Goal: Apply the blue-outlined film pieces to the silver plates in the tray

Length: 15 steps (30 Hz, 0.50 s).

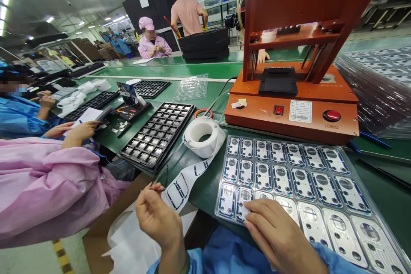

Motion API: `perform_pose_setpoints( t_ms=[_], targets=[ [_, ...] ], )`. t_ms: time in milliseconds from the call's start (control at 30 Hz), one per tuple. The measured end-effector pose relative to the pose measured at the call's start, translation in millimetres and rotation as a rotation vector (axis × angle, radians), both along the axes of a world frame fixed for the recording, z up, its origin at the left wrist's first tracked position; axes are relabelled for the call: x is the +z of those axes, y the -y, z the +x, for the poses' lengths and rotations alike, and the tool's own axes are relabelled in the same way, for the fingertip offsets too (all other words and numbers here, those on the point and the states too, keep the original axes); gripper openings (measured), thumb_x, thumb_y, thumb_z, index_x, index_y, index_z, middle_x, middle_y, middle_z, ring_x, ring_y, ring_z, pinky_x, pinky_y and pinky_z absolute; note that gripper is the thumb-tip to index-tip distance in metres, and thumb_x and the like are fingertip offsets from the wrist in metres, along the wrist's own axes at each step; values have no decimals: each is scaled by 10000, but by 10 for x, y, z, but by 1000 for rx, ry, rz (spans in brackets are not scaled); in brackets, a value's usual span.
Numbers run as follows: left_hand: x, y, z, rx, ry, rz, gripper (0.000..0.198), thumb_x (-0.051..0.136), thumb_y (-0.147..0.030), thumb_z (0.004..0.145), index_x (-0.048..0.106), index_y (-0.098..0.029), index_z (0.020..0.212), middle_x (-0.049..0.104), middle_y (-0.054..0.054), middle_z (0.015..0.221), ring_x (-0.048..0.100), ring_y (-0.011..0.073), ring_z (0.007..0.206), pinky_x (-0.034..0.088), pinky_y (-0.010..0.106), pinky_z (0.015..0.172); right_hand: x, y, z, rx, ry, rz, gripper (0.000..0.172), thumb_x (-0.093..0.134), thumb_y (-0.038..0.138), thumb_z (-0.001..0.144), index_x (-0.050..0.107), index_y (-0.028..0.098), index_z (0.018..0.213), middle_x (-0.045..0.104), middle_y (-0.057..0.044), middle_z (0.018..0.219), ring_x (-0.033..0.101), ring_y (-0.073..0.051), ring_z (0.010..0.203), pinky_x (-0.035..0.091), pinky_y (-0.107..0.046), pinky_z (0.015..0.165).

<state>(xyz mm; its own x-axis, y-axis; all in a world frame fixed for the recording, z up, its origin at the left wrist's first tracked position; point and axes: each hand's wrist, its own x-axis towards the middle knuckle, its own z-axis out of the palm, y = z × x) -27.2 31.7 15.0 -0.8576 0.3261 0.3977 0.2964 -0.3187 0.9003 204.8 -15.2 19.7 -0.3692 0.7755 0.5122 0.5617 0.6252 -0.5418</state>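
My left hand (pixel 159 216) is closed in a pinch beside a white backing strip, with a thin dark strip (pixel 166 177) at its fingertips; its exact kind is unclear. The backing strip (pixel 177 192) carries black frame-shaped adhesive pieces and runs from a white roll (pixel 204 136). My right hand (pixel 276 227) lies over the near row of a clear plastic tray (pixel 221 212), fingers stretched out, fingertips touching a silver plate (pixel 244 197). Several plates with round windows fill the tray's pockets. Those further back have blue edges; some near ones, partly under my hand, look plain silver.
An orange press (pixel 290 111) with a red button stands behind the tray. Black trays of small parts (pixel 157 135) lie left of the roll. Stacked clear trays (pixel 379 94) stand at right. A co-worker's pink sleeve (pixel 58 180) is close on the left. An open cardboard box (pixel 99 231) sits below.
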Motion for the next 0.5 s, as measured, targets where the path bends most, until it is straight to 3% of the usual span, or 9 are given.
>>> perform_pose_setpoints(
  t_ms=[67,200,367,500],
  targets=[
    [19,100,192,-46,-351,-48,84,543,-260,871,588,-189,874,608,40,945,594,176,916,455,402,925,5,17,30,-28,-55,-13,162,475,170,932,598,174,1036,658,-100,1026,608,-228,950,505,-380,825],
    [18,252,586,-387,-788,44,136,557,-129,845,616,-200,945,613,44,916,607,181,883,508,404,855,41,68,92,-126,-280,-199,191,427,258,963,595,186,1019,647,-63,873,620,-173,806,509,-273,686],
    [22,292,832,-571,-1084,101,118,608,-155,832,630,-186,944,625,50,862,621,173,844,547,364,789,69,59,117,-192,-563,-602,487,283,467,989,623,179,793,541,-7,620,527,-130,549,430,-236,499],
    [28,286,895,-598,-1231,172,90,658,-155,805,651,-165,894,634,48,838,626,157,836,544,318,790,59,-8,122,-272,-773,-886,471,484,608,868,537,178,685,462,45,529,434,-94,460,368,-215,452]
  ],
)
